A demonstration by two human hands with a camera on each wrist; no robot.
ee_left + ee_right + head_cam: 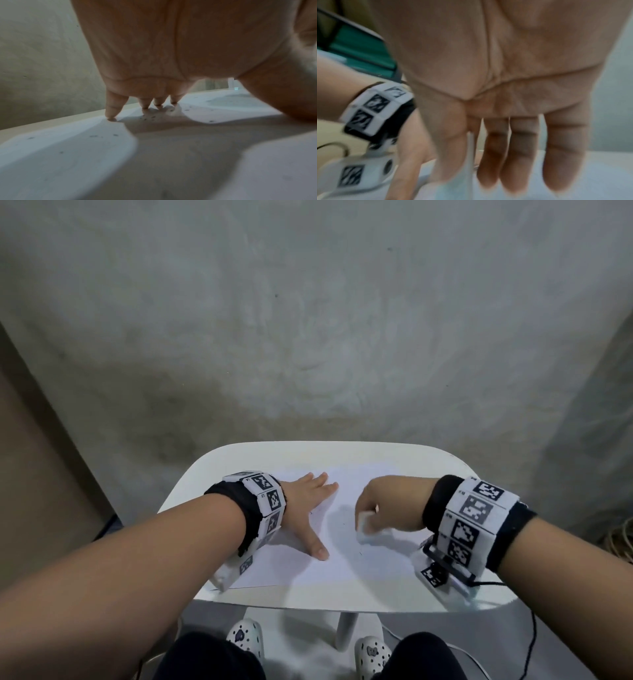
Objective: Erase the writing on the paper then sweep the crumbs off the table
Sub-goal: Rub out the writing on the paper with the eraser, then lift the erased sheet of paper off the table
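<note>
Item 1, paper (308, 563): we find one white sheet lying flat on the small white desk (342, 453), covering most of its top. Faint marks remain near the sheet's centre; we cannot read them.

Item 2, left hand (308, 508): we see it at 9 o'clock on the sheet, fingers (113, 108) spread, straight and pressing down with their tips, thumb reaching toward 6 o'clock. It pins the paper.

Item 3, right hand (383, 505): at 3 o'clock, it pinches a white eraser (365, 525) between thumb and curled fingers, the eraser's lower end at or touching the sheet. The right wrist view is blurred.

Item 4, crumbs (150, 117): dark specks lie scattered on the paper around and under the left fingertips.

Stage, in our judgement: erasing is under way; sweeping is not yet begun.

Risks, as we judge them: if the left hand lifts or slides, a stroke could crumple or tear the sheet or drag it toward the desk edge at 6 o'clock. Too hard a rub could smear the marks. Crumbs under the left hand may be missed in the sweep. The cable (527, 628) trailing from the right wristband (472, 518) could snag on the desk corner.

Writing and labels: we read no brand. Both wristbands carry black-and-white square code markers, not text.
</note>
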